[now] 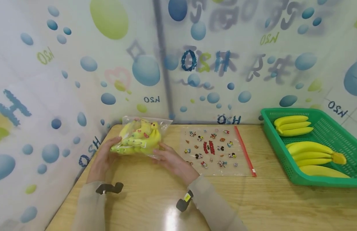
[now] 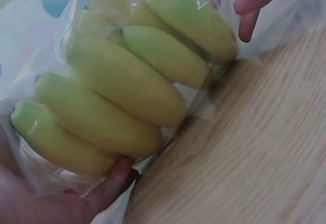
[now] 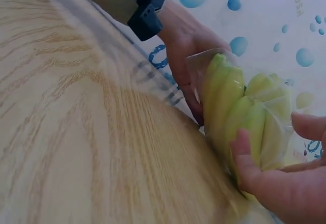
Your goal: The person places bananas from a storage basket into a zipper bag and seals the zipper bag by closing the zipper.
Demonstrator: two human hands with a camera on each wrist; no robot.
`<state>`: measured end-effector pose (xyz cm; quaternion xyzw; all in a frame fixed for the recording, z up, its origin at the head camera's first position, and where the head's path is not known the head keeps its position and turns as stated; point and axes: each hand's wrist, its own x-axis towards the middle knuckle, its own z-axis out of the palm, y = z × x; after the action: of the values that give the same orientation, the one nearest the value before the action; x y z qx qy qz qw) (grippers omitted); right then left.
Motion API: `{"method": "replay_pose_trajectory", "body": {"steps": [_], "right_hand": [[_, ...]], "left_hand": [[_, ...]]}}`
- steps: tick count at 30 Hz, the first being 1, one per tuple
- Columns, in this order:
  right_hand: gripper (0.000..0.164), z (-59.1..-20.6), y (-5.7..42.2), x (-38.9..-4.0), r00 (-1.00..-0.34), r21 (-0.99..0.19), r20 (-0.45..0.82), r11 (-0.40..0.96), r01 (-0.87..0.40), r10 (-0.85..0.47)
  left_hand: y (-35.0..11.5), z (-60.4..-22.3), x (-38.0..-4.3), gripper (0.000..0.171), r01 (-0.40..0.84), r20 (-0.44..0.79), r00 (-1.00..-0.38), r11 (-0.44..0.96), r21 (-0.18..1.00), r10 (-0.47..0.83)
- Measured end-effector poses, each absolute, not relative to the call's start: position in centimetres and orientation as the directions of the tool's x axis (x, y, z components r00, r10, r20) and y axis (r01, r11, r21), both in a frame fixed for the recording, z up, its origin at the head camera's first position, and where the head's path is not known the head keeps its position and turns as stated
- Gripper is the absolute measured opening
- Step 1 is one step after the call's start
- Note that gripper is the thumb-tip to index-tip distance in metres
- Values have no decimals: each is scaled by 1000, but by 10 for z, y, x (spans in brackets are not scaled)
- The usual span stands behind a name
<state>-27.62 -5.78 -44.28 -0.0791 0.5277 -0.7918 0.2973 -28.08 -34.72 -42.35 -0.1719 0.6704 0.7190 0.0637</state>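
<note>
A clear printed plastic bag of yellow-green bananas (image 1: 141, 139) stands near the table's back left corner. My left hand (image 1: 104, 155) holds its left side; one fingertip shows at the bag's lower edge in the left wrist view. At the right side, my right hand (image 1: 175, 160) holds the plastic, with a finger and thumb against it in the right wrist view. Through the film several plump bananas (image 2: 127, 81) lie side by side. Some fingers of both hands are hidden by the bag.
A flat clear zip bag (image 1: 216, 150) with cartoon prints and a red slider strip (image 1: 244, 150) lies to the right on the wooden table (image 1: 144, 195). Farther right, a green plastic basket (image 1: 288, 160) holds bunches of bananas (image 1: 311, 152). A patterned wall sheet (image 1: 201, 93) closes off the back.
</note>
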Motion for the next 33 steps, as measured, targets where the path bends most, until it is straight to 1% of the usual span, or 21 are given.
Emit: {"method": "replay_pose_trajectory", "body": {"steps": [4,6,8,11,13,17,23,27,30,33], "right_hand": [[78,-445,-56,-275,-804,-891,-167,-262,371,-571],[79,-446,-56,-274,-804,-896,-157,-260,360,-574],[81,-446,-57,-273,-806,-900,-161,-251,357,-570],[81,-445,-57,-272,-808,-909,-170,-227,350,-565],[80,-445,-56,-272,-807,-919,-173,-203,339,-565],[77,-444,-53,-271,-804,-928,-169,-183,325,-570],[75,-440,-48,-273,-825,-931,-176,-183,318,-537],[72,-437,-44,-274,-841,-934,-173,-184,305,-513],[69,-433,-41,-275,-855,-941,-183,-165,295,-486],[67,-430,-39,-275,-874,-957,-192,-111,267,-446]], "left_hand": [[-348,-423,-281,84,-298,-306,-941,-76,952,-147],[-349,-421,-279,88,-301,-308,-936,-66,951,-173],[-350,-420,-277,91,-322,-320,-924,-25,946,-209],[-352,-420,-274,92,-372,-337,-898,80,925,-281],[-353,-419,-273,92,-389,-334,-897,155,908,-291],[-353,-415,-272,88,-375,-299,-909,259,890,-289],[-347,-403,-268,85,-333,-214,-921,370,867,-327],[-337,-391,-266,81,-297,-132,-920,435,850,-370],[-330,-382,-264,75,-268,-60,-910,474,839,-410],[-321,-372,-261,69,-229,22,-898,510,829,-440]]}}
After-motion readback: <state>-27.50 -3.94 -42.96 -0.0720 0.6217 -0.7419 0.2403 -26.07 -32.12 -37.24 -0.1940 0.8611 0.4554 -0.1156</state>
